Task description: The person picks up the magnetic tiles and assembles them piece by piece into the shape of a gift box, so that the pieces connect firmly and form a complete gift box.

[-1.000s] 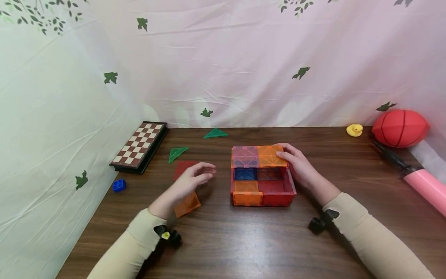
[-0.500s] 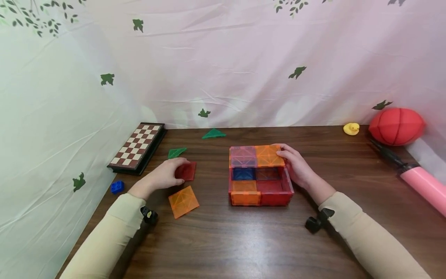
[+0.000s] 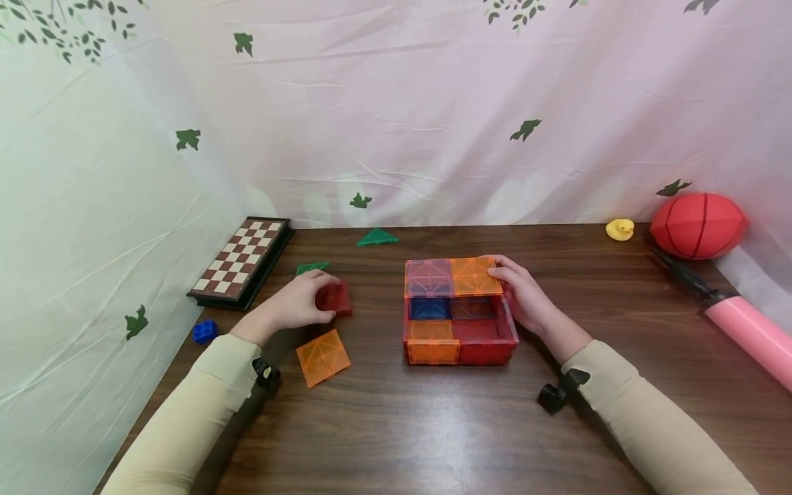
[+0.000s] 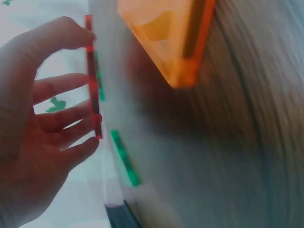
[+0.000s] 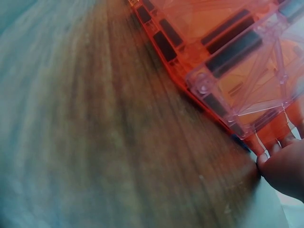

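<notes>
Surface: we see a dark wooden table (image 3: 433, 426).
Left: chessboard (image 3: 240, 261), blue brick (image 3: 205, 332), two green triangles (image 3: 377, 238) — orange tile (image 3: 322, 357).
Centre: tile box (image 3: 459, 311).
Right: duck (image 3: 619, 229), red ball (image 3: 698, 225), pink pump (image 3: 742, 326).

Head view: from above and behind, facing forward and down over the whole table (image 3: 433, 426). Left wrist view: very close, beside the left hand (image 4: 33, 133), along the tabletop. Right wrist view: very close, low along the wood. Shared with the head view: orange tile (image 3: 322, 357) (image 4: 175, 38), tile box (image 3: 460, 309) (image 5: 223, 52).
</notes>
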Motion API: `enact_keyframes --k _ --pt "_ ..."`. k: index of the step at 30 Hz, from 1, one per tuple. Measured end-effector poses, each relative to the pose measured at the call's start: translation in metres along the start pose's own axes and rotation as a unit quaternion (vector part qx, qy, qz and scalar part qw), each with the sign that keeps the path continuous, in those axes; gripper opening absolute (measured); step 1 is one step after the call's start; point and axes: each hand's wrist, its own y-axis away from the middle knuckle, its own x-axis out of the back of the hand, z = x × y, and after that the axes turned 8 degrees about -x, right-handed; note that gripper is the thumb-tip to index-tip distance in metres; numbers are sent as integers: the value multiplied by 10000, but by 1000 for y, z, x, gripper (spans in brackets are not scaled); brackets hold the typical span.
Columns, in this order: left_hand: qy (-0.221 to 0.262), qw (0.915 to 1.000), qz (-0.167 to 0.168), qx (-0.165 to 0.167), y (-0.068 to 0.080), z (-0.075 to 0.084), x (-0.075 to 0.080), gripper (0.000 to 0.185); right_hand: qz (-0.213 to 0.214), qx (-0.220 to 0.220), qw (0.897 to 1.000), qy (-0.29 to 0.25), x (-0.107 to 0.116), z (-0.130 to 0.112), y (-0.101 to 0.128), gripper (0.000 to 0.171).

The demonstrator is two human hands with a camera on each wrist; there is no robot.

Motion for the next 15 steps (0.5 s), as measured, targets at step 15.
enact_keyframes --k 15 --pt "66 9756 1474 -1627 -11 94 0 56 80 -41 9999 84 -2 -1 1 26"
